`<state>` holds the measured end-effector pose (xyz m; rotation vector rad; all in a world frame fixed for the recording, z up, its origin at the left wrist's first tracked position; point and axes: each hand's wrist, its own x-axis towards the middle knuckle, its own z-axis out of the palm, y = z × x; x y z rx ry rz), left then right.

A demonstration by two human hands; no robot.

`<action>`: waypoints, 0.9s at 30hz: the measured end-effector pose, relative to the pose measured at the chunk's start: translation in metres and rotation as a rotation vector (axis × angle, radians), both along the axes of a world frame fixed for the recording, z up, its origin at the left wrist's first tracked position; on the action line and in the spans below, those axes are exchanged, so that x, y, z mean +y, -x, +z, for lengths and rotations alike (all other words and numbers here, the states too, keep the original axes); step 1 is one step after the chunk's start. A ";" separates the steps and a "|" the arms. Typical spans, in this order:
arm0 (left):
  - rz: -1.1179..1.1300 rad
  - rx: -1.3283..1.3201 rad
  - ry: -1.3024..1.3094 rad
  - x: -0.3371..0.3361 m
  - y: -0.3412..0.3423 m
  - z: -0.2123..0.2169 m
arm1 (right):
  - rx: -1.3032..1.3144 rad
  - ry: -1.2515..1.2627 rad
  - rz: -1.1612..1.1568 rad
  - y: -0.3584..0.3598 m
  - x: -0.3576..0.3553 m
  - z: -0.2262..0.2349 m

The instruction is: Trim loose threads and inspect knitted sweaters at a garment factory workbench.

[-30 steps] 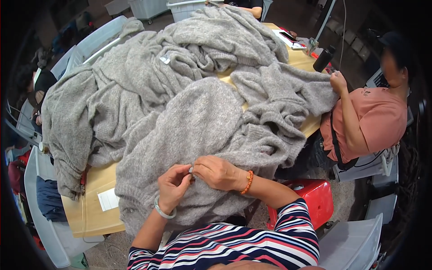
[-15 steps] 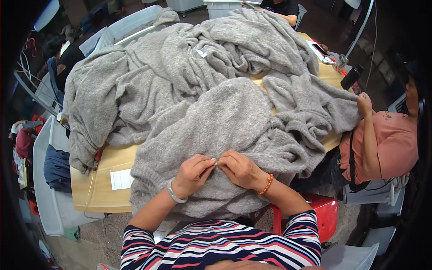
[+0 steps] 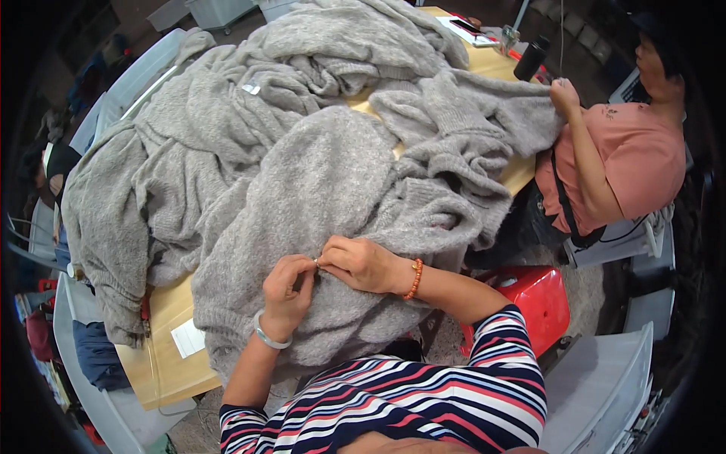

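A grey knit sweater (image 3: 310,178) lies spread in front of me over the near edge of the table. Above its near part, my left hand (image 3: 287,291), with a pale bangle at the wrist, is closed in a pinch. My right hand (image 3: 359,263), wearing an orange bead bracelet, pinches too, and its fingertips meet those of the left. A tiny bit of something shows between the fingertips, too small to name. Whether the fingers also grip the knit, I cannot tell.
More grey knitwear (image 3: 189,98) is heaped across the wooden table (image 3: 170,378). At right, a co-worker (image 3: 616,163) in a pink shirt holds a grey knit piece. A white paper (image 3: 187,337), a black bottle (image 3: 532,59), a red stool (image 3: 538,303) and a grey bin (image 3: 597,386) surround me.
The whole view has swung, so the table and garments sit further left and tilted. Both hands stay pinched together over the sweater; the right hand now lies more level beside the left.
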<state>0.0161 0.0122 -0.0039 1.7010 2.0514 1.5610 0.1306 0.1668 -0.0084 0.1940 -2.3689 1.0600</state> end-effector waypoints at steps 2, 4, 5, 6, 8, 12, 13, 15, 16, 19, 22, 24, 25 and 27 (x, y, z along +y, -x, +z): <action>0.025 -0.058 0.002 -0.001 0.000 -0.003 | 0.034 -0.013 0.009 0.000 0.000 -0.002; 0.038 -0.204 0.065 -0.006 0.000 -0.014 | 0.016 -0.027 0.001 0.000 0.001 0.000; 0.036 -0.230 0.085 -0.006 0.000 -0.013 | 0.026 -0.038 0.008 0.001 0.000 0.000; 0.032 -0.255 0.106 -0.004 0.001 -0.011 | 0.037 -0.047 0.013 0.002 0.001 -0.002; 0.022 -0.198 0.129 0.001 0.003 -0.003 | 0.048 -0.041 0.022 0.003 0.001 -0.008; -0.054 -0.155 0.170 0.005 0.012 -0.002 | 0.117 -0.083 0.009 0.002 0.003 -0.004; -0.106 -0.246 0.190 0.003 0.014 -0.002 | 0.142 -0.090 0.004 0.001 0.003 0.000; -0.125 -0.289 0.182 0.003 0.016 -0.002 | 0.161 -0.113 -0.001 0.000 0.004 0.001; -0.173 -0.321 0.163 0.002 0.016 -0.002 | 0.157 -0.103 0.021 0.001 0.003 0.001; -0.186 -0.289 0.106 -0.001 0.016 -0.005 | 0.169 -0.143 0.027 -0.001 0.002 0.002; -0.203 -0.279 0.039 -0.004 0.015 -0.008 | 0.143 -0.122 0.055 -0.002 0.001 0.003; -0.218 -0.286 0.046 -0.005 0.015 -0.006 | 0.128 -0.073 0.064 -0.001 -0.001 0.003; -0.214 -0.290 0.046 -0.006 0.016 -0.007 | 0.117 -0.026 0.068 -0.001 -0.001 0.003; -0.229 -0.339 0.041 -0.005 0.018 -0.010 | 0.066 0.069 0.083 -0.001 0.002 0.003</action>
